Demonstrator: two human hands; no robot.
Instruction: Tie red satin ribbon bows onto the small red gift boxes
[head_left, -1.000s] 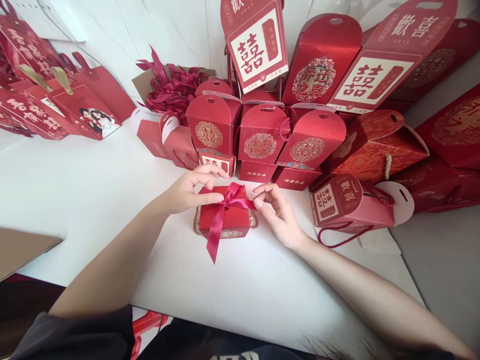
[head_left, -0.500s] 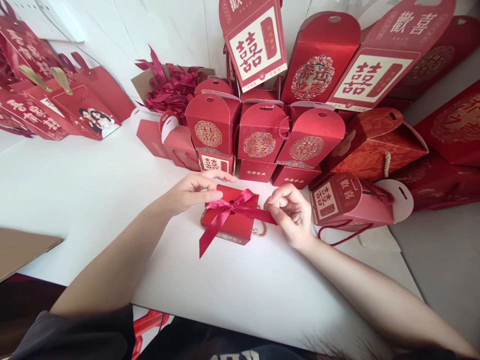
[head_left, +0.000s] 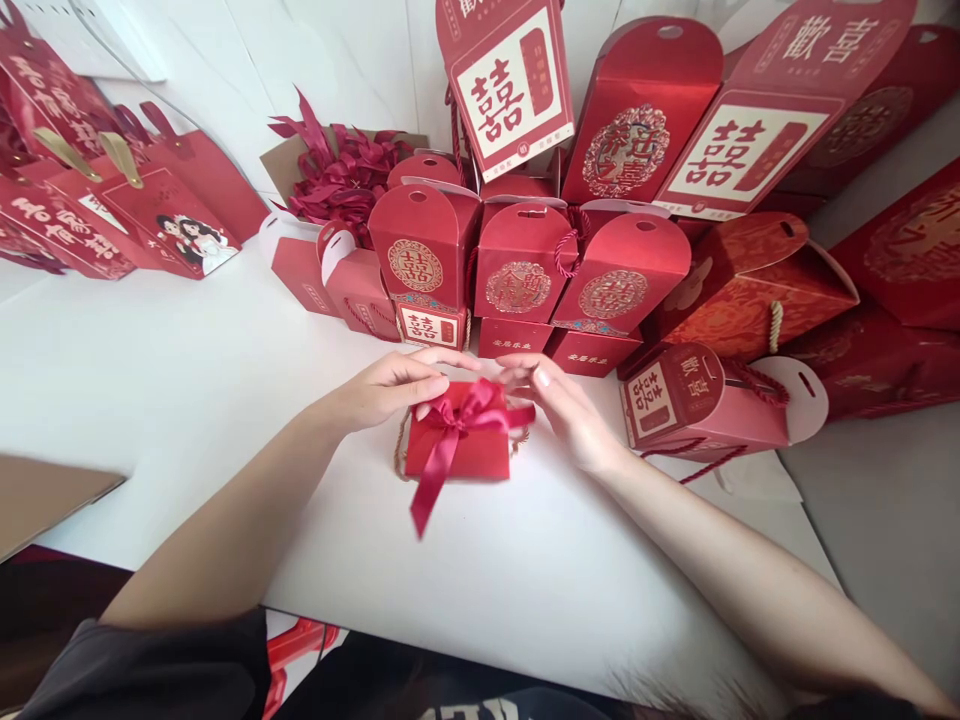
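Cupping the far left corner of a small red box (head_left: 487,458) with the left hand (head_left: 386,390), with thumb over the top edge and longer fingers stretched along the far side. Looks loosely curled rather than clenched, probably to steady the card without crushing it; cannot tell a true pinch from a light touch. Poising the right hand (head_left: 570,410) by the far right corner, with fingers bent and close together, just beside the short right end of the magenta ribbon bow (head_left: 469,412). Cannot tell there either whether pinching anything (blurred fingertips, partly overlapping).

Placing the box at the centre of the frame, on the white table (head_left: 450,590), between the 2 hands, seemingly for equal reach from either side. Showing 1 long ribbon tail (head_left: 430,490) over the near edge, pointing toward the bottom of the frame. Showing also a gold-coloured cord (head_left: 400,440) out at the left side, perhaps to leave the top free for the bow.

Seeing red gift boxes (head_left: 517,265) stacked across the upper middle, probably set back for working room. Seeing too a heap of ribbon (head_left: 349,175) in a cardboard box (head_left: 279,172) just left of that stack, likely for easy reach.
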